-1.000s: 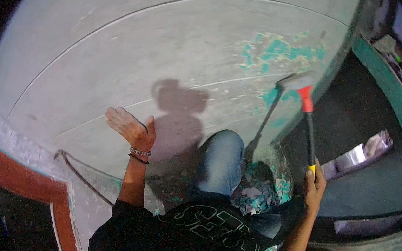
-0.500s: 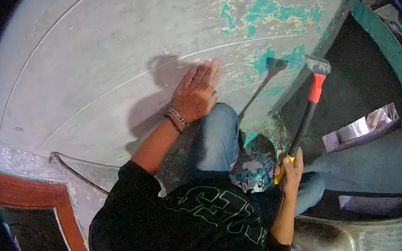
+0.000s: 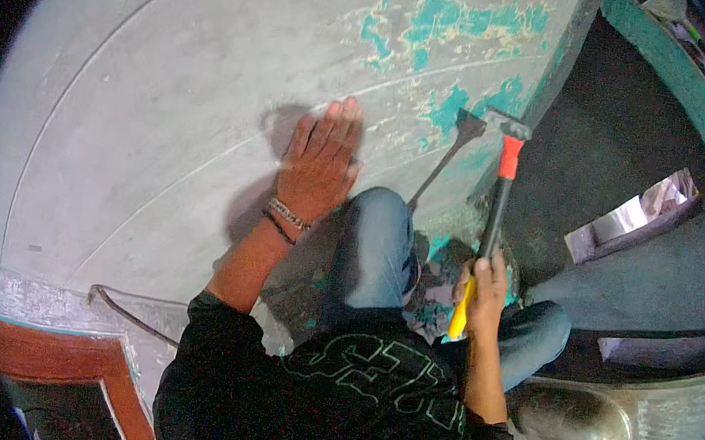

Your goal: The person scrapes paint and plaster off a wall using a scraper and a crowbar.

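My left hand (image 3: 319, 166) rests with outstretched fingers at the grey wall (image 3: 169, 100); its shadow falls close beside it. A chain bracelet and a dark band circle that wrist. In my right hand (image 3: 488, 297) is a long-handled scraper (image 3: 497, 208), with a black shaft, red neck and yellow grip end. Its wide metal head is up by the patches of turquoise paint (image 3: 452, 107) at the wall's right side. Whether the blade touches the wall, I cannot tell. The scraper casts a long shadow to its left.
Below my bent knees lie paint flakes (image 3: 429, 308). A dark wall (image 3: 615, 135) with a slot opening (image 3: 637, 218) stands on the right. A metal pot (image 3: 575, 424) is at the lower right. A curved rod (image 3: 135, 315) and a red-brown frame (image 3: 59, 353) sit lower left.
The scraper and my right hand have shifted left, bringing the head nearer the wall and its shadow. My left hand appears slightly further left and lower, with the view itself shifted a little.
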`<state>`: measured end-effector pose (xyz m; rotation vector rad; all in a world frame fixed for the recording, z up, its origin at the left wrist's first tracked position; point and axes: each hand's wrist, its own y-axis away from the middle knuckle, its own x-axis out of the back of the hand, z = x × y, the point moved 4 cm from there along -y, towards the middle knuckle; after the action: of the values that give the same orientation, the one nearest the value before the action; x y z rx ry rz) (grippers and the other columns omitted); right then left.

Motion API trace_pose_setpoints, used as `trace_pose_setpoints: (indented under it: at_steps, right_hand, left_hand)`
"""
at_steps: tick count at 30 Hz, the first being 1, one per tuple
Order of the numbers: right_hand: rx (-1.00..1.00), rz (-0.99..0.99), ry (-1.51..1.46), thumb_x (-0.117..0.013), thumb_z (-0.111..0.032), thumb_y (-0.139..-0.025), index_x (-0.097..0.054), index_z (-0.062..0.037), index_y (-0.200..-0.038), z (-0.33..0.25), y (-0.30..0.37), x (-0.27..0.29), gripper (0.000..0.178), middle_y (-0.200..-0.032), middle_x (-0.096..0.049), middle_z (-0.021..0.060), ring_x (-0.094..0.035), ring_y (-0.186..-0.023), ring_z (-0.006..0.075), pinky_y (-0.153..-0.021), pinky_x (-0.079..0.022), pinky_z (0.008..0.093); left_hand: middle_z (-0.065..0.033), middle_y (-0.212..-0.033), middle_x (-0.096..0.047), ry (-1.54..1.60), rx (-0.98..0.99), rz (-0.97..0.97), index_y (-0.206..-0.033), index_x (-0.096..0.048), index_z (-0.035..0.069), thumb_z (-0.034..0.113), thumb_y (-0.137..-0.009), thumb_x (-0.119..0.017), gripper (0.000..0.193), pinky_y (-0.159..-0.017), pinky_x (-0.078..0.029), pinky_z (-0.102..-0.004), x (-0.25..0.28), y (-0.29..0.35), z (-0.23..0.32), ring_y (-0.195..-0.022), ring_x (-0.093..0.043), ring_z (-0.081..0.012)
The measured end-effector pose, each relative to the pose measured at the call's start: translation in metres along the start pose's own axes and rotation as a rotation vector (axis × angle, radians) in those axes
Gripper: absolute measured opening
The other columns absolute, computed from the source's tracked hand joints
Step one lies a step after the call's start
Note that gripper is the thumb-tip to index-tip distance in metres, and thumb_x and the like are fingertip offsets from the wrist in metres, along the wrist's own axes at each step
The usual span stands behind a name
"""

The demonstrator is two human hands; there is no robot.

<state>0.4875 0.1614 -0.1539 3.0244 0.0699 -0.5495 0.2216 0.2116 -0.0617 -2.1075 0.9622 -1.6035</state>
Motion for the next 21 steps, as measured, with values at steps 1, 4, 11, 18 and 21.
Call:
trace_pose_setpoints:
  at_steps: [1, 4, 11, 18, 21]
  right_hand:
    - [0.014, -0.041, 0.011, -0.050, -0.026, -0.092, -0.043, -0.0044, -0.124, 0.000, 0.001, -0.005, 0.039, -0.063, -0.049, 0.0023, -0.047, -0.046, 0.0108, -0.042, -0.041, 0.0227]
    - [0.024, -0.163, -0.028, -0.053, -0.021, -0.090, -0.042, -0.0033, -0.125, 0.007, 0.001, -0.019, 0.041, -0.066, -0.051, 0.0038, -0.048, -0.048, 0.0108, -0.044, -0.042, 0.0234]
    - [0.013, -0.236, -0.029, -0.051, -0.019, -0.090, -0.043, -0.0034, -0.124, 0.008, -0.003, -0.052, 0.038, -0.071, -0.052, 0.0048, -0.048, -0.049, 0.0108, -0.046, -0.041, 0.0232]
    - [0.045, -0.292, -0.065, -0.049, -0.021, -0.092, -0.040, -0.0046, -0.125, 0.020, -0.007, -0.067, 0.038, -0.074, -0.051, 0.0040, -0.049, -0.051, 0.0108, -0.047, -0.042, 0.0226]
    - [0.046, -0.314, -0.030, -0.047, -0.022, -0.094, -0.037, -0.0040, -0.126, 0.027, -0.013, -0.072, 0.039, -0.071, -0.049, 0.0037, -0.049, -0.051, 0.0112, -0.046, -0.042, 0.0232]
  left_hand:
    - [-0.0108, -0.148, -0.025, 0.031, 0.010, -0.024, -0.137, -0.035, 0.006, 0.034, -0.075, -0.063, 0.074, -0.108, -0.020, -0.0483, 0.002, -0.001, 0.002, -0.137, -0.022, -0.0263]
    - [-0.0121, -0.147, -0.027, 0.082, 0.009, -0.019, -0.137, -0.034, 0.005, 0.031, -0.073, -0.065, 0.076, -0.108, -0.021, -0.0466, 0.004, -0.012, 0.007, -0.136, -0.024, -0.0264]
    - [-0.0132, -0.143, -0.035, 0.222, -0.049, 0.019, -0.135, -0.037, 0.003, 0.027, -0.072, -0.068, 0.074, -0.107, -0.022, -0.0460, 0.010, -0.027, 0.018, -0.133, -0.029, -0.0277]
    - [-0.0239, -0.131, -0.045, 0.965, 0.164, 0.123, -0.131, -0.038, -0.004, 0.019, -0.082, -0.058, 0.058, -0.103, -0.031, -0.0405, 0.004, -0.018, 0.047, -0.122, -0.045, -0.0322]
    - [-0.0221, -0.125, -0.049, 1.381, 0.284, 0.154, -0.132, -0.036, -0.005, 0.021, -0.087, -0.056, 0.056, -0.092, -0.040, -0.0355, -0.010, -0.030, 0.066, -0.108, -0.053, -0.0263]
